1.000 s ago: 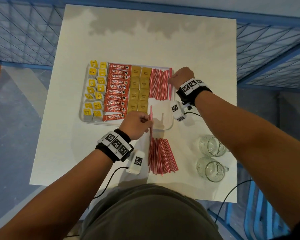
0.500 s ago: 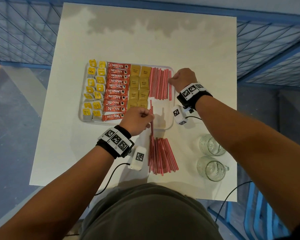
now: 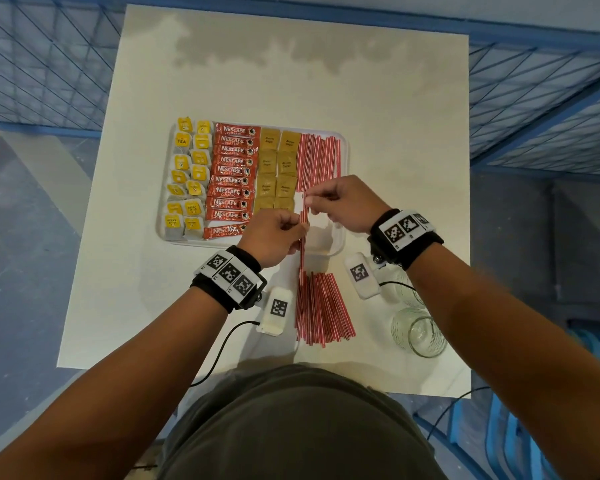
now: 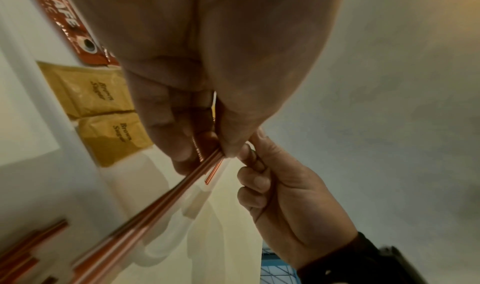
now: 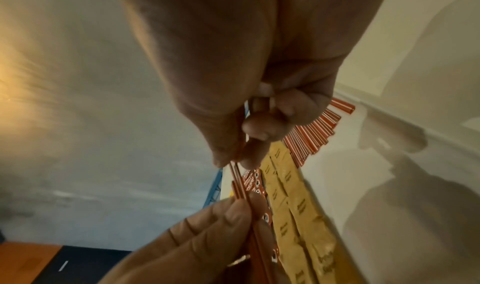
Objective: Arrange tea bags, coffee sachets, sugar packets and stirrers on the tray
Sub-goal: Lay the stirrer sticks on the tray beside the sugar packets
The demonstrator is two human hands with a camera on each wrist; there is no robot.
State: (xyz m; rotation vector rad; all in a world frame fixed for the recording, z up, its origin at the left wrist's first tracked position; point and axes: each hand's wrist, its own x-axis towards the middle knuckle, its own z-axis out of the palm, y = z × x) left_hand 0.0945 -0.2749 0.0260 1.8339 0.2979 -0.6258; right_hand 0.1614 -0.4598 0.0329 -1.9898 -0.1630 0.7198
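Note:
A white tray (image 3: 340,249) holds yellow tea bags (image 3: 187,181), red coffee sachets (image 3: 232,174), brown sugar packets (image 3: 278,164) and a row of red stirrers (image 3: 319,161). Above the tray's near right part, both hands hold a few red stirrers (image 3: 303,237) lengthwise. My left hand (image 3: 274,235) pinches them near the middle; the pinch (image 4: 207,156) shows in the left wrist view. My right hand (image 3: 340,202) pinches their far end, with the held stirrers (image 5: 237,177) between thumb and finger in the right wrist view. A loose pile of red stirrers (image 3: 321,306) lies on the table near me.
Two empty glass jars (image 3: 418,330) stand on the white table (image 3: 378,98) at the near right, just under my right forearm. Cables run from the wrist cameras over the near table edge. Blue wire fencing surrounds the table.
My right hand left the stirrer row on the tray and came to the far end of the stirrers in my left hand. My left hand lifted them slightly farther over the tray.

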